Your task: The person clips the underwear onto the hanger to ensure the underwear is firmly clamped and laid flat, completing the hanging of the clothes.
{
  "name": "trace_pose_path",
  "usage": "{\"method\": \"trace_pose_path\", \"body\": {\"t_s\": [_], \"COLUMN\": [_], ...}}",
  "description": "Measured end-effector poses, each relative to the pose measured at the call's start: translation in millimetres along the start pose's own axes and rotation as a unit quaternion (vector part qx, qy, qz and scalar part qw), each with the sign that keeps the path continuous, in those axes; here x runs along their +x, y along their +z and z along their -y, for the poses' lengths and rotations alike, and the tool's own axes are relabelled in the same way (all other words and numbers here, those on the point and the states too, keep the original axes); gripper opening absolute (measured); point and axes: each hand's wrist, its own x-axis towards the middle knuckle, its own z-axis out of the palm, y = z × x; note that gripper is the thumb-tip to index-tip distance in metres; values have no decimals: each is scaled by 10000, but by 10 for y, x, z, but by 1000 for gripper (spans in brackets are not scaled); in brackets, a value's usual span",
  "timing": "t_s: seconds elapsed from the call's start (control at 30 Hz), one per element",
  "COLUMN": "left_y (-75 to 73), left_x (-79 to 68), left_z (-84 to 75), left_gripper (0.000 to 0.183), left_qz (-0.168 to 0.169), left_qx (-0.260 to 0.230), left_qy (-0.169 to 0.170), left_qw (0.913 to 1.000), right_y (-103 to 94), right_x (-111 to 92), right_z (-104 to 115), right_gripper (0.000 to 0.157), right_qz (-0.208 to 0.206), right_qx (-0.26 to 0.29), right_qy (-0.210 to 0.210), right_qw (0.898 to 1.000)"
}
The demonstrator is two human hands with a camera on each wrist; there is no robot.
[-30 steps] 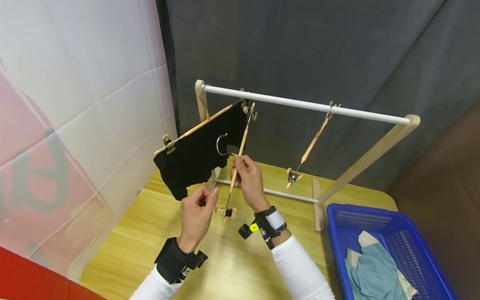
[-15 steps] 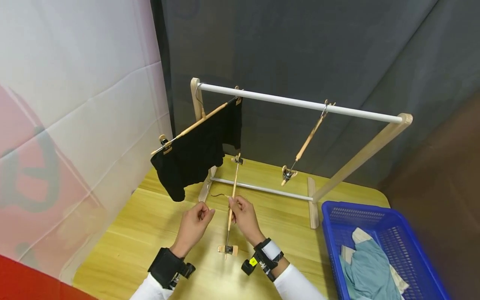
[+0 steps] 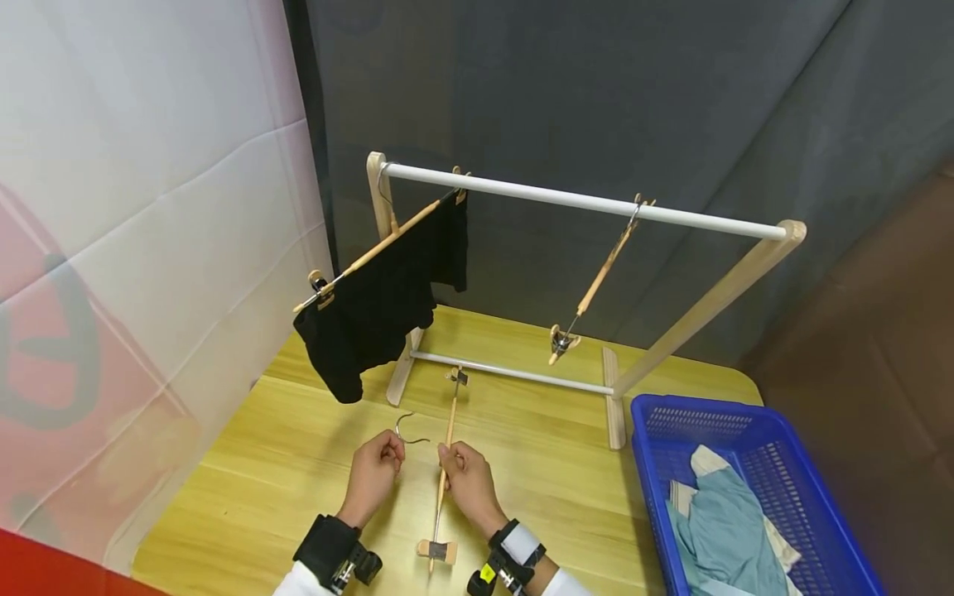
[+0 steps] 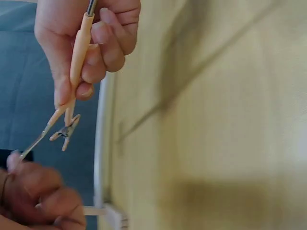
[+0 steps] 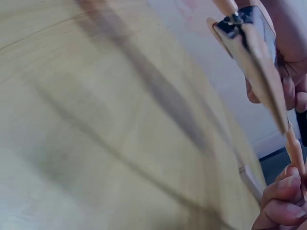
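Hanger (image 3: 445, 460) now lower, just above table (image 3: 298, 463)

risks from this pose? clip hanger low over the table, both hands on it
1. The right hand pinches only the thin bar of the clip hanger; it could twist or slip.
2. The wire hook sits at the left hand fingers and might snag them.
3. The black garment hangs close above; lifting the hanger could catch it.
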Motion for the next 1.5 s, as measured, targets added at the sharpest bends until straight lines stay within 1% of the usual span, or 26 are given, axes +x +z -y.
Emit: {"method": "trace_pose_path", "body": {"t_s": [0.07,0.17,0.27,0.37,0.47,0.53,0.63,0.7,0.77,0.87,1.0,1.1,1.23,1.33,1.4,1.5], "left_y": [24,57,81,99,118,135,149,158,165,176,186,200,218,235,247,285], "left_x": [-19,-45,-67,-76,-78,-80,-86,-90,-90,-87,-81,-68,-39,-37,-53,-51], "left_z": [47,98,139,177,212,223,223,210,205,208,227,235,218,192,175,110], "left_gripper": [30,30,30,29,30,29,27,24,21,17,14,12,11,9,7,8], "left_qz": [-109,-173,-169,-193,-217,-175,-29,55,104,169,341,493,615,706,797,919], "left_qx": [76,103,58,139,507,788,1109,1188,1222,1223,1102,1015,970,1021,1035,997], "left_qy": [120,207,144,68,93,123,140,96,51,-38,-116,-130,-105,-66,-24,110], "left_qw": [9998,9996,9997,9997,9984,9967,9937,9929,9924,9923,9933,9935,9933,9922,9914,9907], "right_y": [-5,-22,-28,-7,33,59,93,103,105,95,69,42,16,-40,-123,-378], "right_x": [-22,-45,-60,-80,-103,-123,-147,-151,-143,-124,-91,-59,-26,-43,-92,-165], "right_z": [-50,-107,-162,-217,-266,-283,-290,-285,-279,-258,-207,-176,-164,-162,-152,-73], "right_gripper": [37,38,39,40,40,40,41,41,40,39,39,40,44,51,53,53], "right_qz": [-4,9,2,61,122,125,48,65,183,507,887,1041,1149,1343,1451,1435], "right_qx": [-144,-354,-540,-671,-836,-917,-984,-1029,-1080,-1184,-1531,-1727,-1857,-1946,-1867,-1713], "right_qy": [-9,-69,-86,58,201,242,172,115,85,130,263,373,400,304,311,278], "right_qw": [9999,9993,9985,9977,9962,9954,9950,9946,9940,9916,9839,9788,9750,9712,9711,9743]}}
